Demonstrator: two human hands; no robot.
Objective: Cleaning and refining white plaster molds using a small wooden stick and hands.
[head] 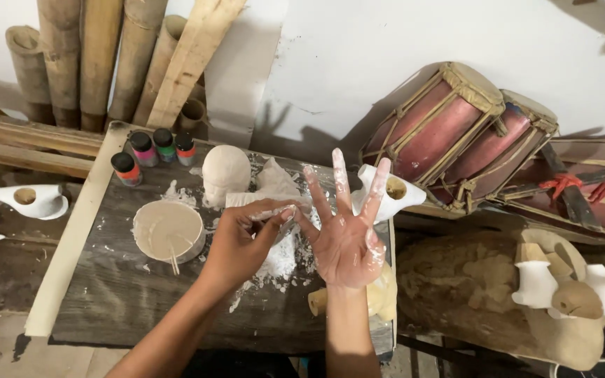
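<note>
My right hand (348, 241) is raised with the palm facing me and its fingers spread, smeared with white paste. My left hand (239, 245) reaches across from the left. Its thumb and fingertips pinch the little finger of my right hand; whether a small scrap lies between them I cannot tell. Both hands hover over a dark wooden board (120, 294). A patch of white powder (281, 260) lies on the board under them. Left of my left hand stands a round bowl of beige paste (168, 229) with a stick in it.
Behind the hands sit a white head-shaped cast (225, 173), crumpled white material (274, 183), several small paint bottles (150, 148) and a white hollow figure (390, 192). A yellowish piece (381, 295) lies under my right wrist. Drums (456, 129) lean right; bamboo poles (99, 56) stand behind.
</note>
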